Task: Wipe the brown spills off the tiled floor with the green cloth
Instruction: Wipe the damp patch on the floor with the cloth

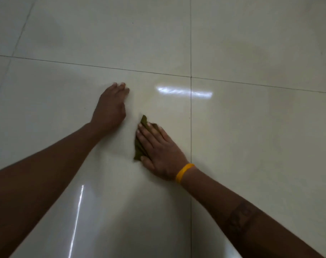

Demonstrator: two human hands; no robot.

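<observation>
Right hand [159, 152] flat atop green cloth [138, 151]; left hand [110, 107] relaxed on tiled floor [251, 127] just beside

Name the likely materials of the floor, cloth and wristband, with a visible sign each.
Floor: likely glazed or polished tile; mirror-like glare, thin joint lines. Green cloth: soft fabric; creased under the right hand. Yellow wristband: perhaps silicone; smooth, uniform.

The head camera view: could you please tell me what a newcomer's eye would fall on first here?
The right hand, with a yellow wristband at its wrist, presses flat on the green cloth near the middle of the glossy tiled floor. The left hand rests on the tile just beyond and to its left. A bright streak of reflected light lies farther off, across a tile joint.
</observation>
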